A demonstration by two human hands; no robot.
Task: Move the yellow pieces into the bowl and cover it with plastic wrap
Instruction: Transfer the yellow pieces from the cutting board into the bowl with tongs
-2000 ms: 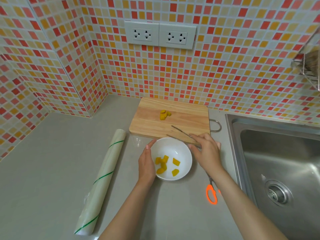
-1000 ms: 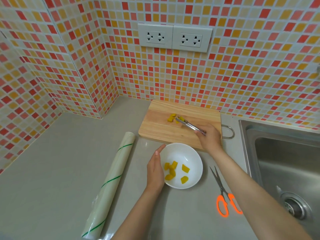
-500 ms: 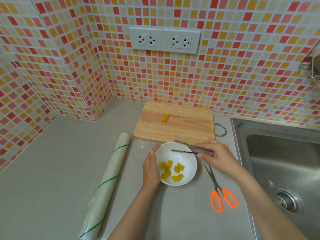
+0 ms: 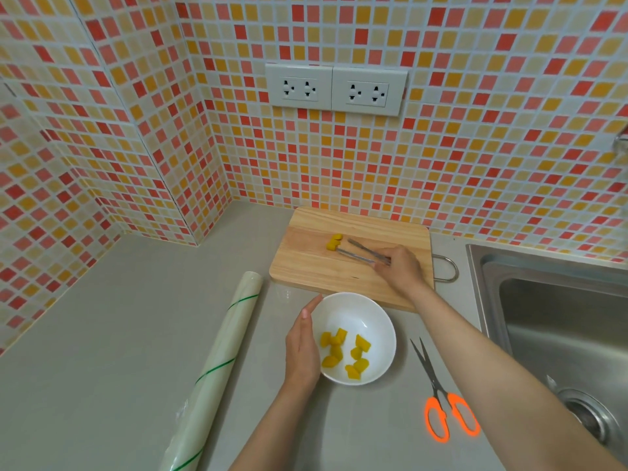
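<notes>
A white bowl (image 4: pixel 377 312) sits on the grey counter and holds several yellow pieces (image 4: pixel 343 353). My left hand (image 4: pixel 302 348) rests flat against the bowl's left rim. A few yellow pieces (image 4: pixel 333 242) lie on the wooden cutting board (image 4: pixel 306 263) behind the bowl. My right hand (image 4: pixel 401 266) grips metal tongs (image 4: pixel 360 253) over the board; their tips are spread apart right beside those pieces. A roll of plastic wrap (image 4: pixel 217 365) lies left of the bowl.
Orange-handled scissors (image 4: pixel 441 402) lie right of the bowl. A steel sink (image 4: pixel 557 328) fills the right side. The tiled wall with two sockets (image 4: pixel 334 88) rises just behind the board.
My right hand dropped a piece in the bowl, then carried the empty tongs back up to the pieces on the board. My left hand stayed at the bowl.
</notes>
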